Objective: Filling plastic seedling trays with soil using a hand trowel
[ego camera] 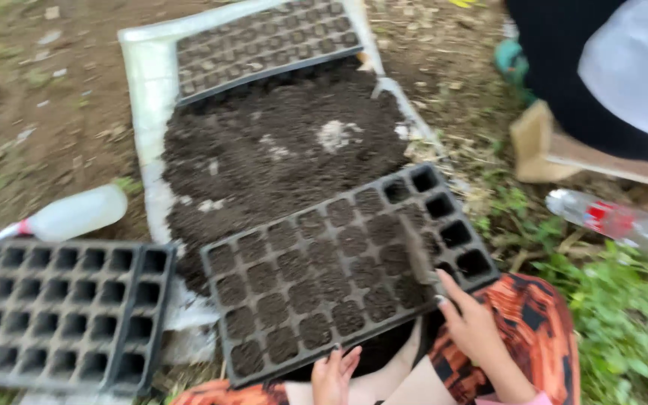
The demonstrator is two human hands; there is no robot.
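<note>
A black plastic seedling tray [444, 204] lies tilted in front of me, most of its cells packed with dark soil, several cells at its right end bare. My left hand [335, 375] grips the tray's near edge, fingers curled over the rim. My right hand [470, 319] holds the tray's near right corner, fingertips on the rim. Behind the tray a heap of dark soil [279, 157] is spread on a white plastic sheet [148, 90].
An unfilled black seedling tray [61, 315] sits at the left. Another soil-filled tray [264, 45] lies at the far end of the sheet. A white squeeze bottle [76, 214] lies left, a clear bottle [613, 221] right. Another person [609, 67] crouches top right by a wooden piece [541, 146].
</note>
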